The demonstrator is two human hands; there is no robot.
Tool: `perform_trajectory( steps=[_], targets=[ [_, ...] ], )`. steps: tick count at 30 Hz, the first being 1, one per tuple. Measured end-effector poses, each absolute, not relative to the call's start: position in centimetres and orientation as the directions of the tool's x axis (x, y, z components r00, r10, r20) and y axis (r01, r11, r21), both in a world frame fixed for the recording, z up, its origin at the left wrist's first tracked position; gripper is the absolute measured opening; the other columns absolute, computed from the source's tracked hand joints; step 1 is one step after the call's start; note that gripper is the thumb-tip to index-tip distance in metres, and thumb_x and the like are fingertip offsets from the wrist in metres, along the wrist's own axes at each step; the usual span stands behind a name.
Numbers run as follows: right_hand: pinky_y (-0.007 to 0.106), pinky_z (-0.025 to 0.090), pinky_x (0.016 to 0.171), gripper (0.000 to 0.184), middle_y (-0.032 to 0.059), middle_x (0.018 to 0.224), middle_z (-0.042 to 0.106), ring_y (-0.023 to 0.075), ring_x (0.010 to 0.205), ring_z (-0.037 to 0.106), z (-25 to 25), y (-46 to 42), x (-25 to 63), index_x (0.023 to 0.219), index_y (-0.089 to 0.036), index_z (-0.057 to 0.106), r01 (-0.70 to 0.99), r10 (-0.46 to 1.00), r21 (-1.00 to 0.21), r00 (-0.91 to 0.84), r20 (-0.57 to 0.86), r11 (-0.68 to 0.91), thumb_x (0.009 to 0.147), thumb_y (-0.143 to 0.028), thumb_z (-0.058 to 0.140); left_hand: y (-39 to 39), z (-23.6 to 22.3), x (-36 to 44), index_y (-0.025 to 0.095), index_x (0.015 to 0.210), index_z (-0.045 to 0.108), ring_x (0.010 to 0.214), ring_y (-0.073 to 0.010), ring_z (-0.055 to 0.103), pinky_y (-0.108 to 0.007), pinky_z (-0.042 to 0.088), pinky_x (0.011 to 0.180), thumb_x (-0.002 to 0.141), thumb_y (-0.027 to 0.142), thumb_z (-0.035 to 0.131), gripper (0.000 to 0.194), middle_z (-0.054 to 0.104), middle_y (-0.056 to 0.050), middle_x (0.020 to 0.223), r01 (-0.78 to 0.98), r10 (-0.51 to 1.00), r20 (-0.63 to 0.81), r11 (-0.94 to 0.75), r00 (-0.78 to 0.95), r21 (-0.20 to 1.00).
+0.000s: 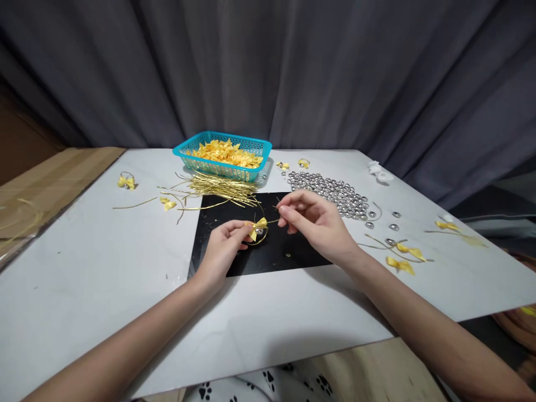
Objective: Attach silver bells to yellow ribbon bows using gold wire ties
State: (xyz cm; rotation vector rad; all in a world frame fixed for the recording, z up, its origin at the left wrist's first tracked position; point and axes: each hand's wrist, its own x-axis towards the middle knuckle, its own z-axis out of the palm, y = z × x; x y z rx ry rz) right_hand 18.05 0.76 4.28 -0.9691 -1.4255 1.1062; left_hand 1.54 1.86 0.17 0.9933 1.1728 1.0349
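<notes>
My left hand [228, 241] pinches a yellow ribbon bow [262, 223] over the black mat [213, 259]. A silver bead [259, 231] sits at the bow's middle, and gold wire [263, 241] curves in a loop around it. To the right, my right hand [312, 220] has its thumb and fingers closed on a thin end of the gold wire that runs out from the bow. Part of that end is hidden by the fingers.
Behind the mat lies a bundle of gold wires [224, 188], with a teal basket [192, 162] of yellow bows beyond. Many silver beads [330, 192] are heaped at the right. Loose bows [400, 264] and wire pieces lie further right. A finished-looking bow ring [126, 181] stands at left.
</notes>
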Motion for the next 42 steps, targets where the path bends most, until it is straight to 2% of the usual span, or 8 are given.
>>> perform_trajectory(
  steps=[2, 7, 13, 16, 20, 26, 34, 42],
  targets=[
    [0.018, 0.048, 0.052, 0.018, -0.0017, 0.066, 0.06, 0.0075, 0.059, 0.058, 3.9, 0.7, 17.8, 0.079, -0.016, 0.06, 0.014, 0.958, -0.965, -0.126, 0.258, 0.262, 0.074, -0.031, 0.07, 1.7, 0.3, 1.6, 0.013, 0.073, 0.069, 0.066, -0.011, 0.057, -0.021, 0.042, 0.062, 0.064, 0.029, 0.072, 0.018, 0.066, -0.003, 0.072, -0.133, 0.965, -0.227, 0.243, 0.129, 0.961],
    [0.021, 0.049, 0.058, 0.01, -0.001, 0.067, 0.062, 0.0078, 0.06, 0.057, 2.4, 0.4, 16.7, 0.074, -0.015, 0.065, 0.012, 0.968, -0.984, -0.186, 0.17, 0.175, 0.072, -0.023, 0.07, 1.5, 0.5, 1.7, 0.013, 0.066, 0.066, 0.065, -0.01, 0.059, -0.022, 0.045, 0.07, 0.061, 0.023, 0.075, 0.015, 0.064, 0.0, 0.064, -0.274, 0.948, -0.224, 0.283, 0.225, 0.919],
    [0.025, 0.05, 0.065, 0.008, 0.002, 0.077, 0.064, 0.011, 0.07, 0.06, 1.1, -0.1, 16.2, 0.081, -0.017, 0.069, 0.052, 0.974, -0.974, -0.055, 0.218, 0.221, 0.076, -0.022, 0.065, 1.6, 0.7, 1.7, 0.014, 0.073, 0.071, 0.072, -0.0099, 0.062, -0.023, 0.046, 0.08, 0.056, 0.016, 0.077, 0.018, 0.071, -0.002, 0.076, -0.394, 0.929, -0.291, 0.361, 0.227, 0.845],
    [0.026, 0.051, 0.064, 0.009, 0.0046, 0.082, 0.066, 0.0132, 0.073, 0.062, 0.8, -0.2, 16.2, 0.079, -0.017, 0.071, 0.131, 0.964, -0.958, 0.049, 0.263, 0.255, 0.074, -0.024, 0.068, 1.5, 0.8, 1.8, 0.014, 0.073, 0.073, 0.076, -0.0107, 0.062, -0.022, 0.047, 0.081, 0.058, 0.017, 0.077, 0.016, 0.071, -0.002, 0.079, -0.406, 0.933, -0.287, 0.354, 0.218, 0.842],
    [0.028, 0.053, 0.064, 0.017, 0.0034, 0.07, 0.068, 0.0137, 0.063, 0.065, 0.8, -0.2, 16.0, 0.074, -0.015, 0.068, 0.067, 0.987, -0.989, 0.076, 0.139, 0.134, 0.067, -0.03, 0.074, 1.5, 0.7, 1.8, 0.015, 0.072, 0.073, 0.077, -0.0112, 0.062, -0.023, 0.046, 0.082, 0.06, 0.022, 0.078, 0.015, 0.071, -0.002, 0.077, -0.394, 0.937, -0.293, 0.347, 0.192, 0.851],
    [0.022, 0.051, 0.051, 0.029, 0.0009, 0.062, 0.065, 0.0136, 0.056, 0.066, 0.5, 0.1, 15.8, 0.071, -0.014, 0.064, 0.017, 0.996, -1.0, 0.08, 0.026, 0.025, 0.059, -0.036, 0.079, 1.4, 0.7, 1.9, 0.013, 0.072, 0.072, 0.08, -0.0111, 0.062, -0.021, 0.047, 0.082, 0.059, 0.021, 0.079, 0.016, 0.071, -0.003, 0.079, -0.408, 0.928, -0.3, 0.368, 0.223, 0.835],
    [0.025, 0.055, 0.057, 0.032, 0.0008, 0.065, 0.064, 0.0131, 0.057, 0.066, 0.0, -0.2, 15.6, 0.074, -0.015, 0.063, 0.003, 0.999, -0.999, 0.022, 0.039, 0.039, 0.061, -0.041, 0.077, 1.2, 0.4, 2.0, 0.013, 0.07, 0.071, 0.069, -0.0085, 0.059, -0.02, 0.046, 0.075, 0.061, 0.023, 0.077, 0.015, 0.068, 0.0, 0.07, -0.372, 0.934, -0.306, 0.355, 0.185, 0.858],
    [0.023, 0.054, 0.06, 0.02, -0.0008, 0.067, 0.062, 0.0127, 0.062, 0.067, -0.2, -0.5, 15.0, 0.081, -0.016, 0.058, 0.01, 1.0, -0.999, 0.006, 0.03, 0.03, 0.072, -0.03, 0.069, 1.0, 0.5, 2.0, 0.013, 0.07, 0.071, 0.07, -0.01, 0.06, -0.022, 0.045, 0.074, 0.06, 0.022, 0.078, 0.016, 0.069, -0.002, 0.074, -0.395, 0.943, -0.293, 0.331, 0.156, 0.857]
  ],
)
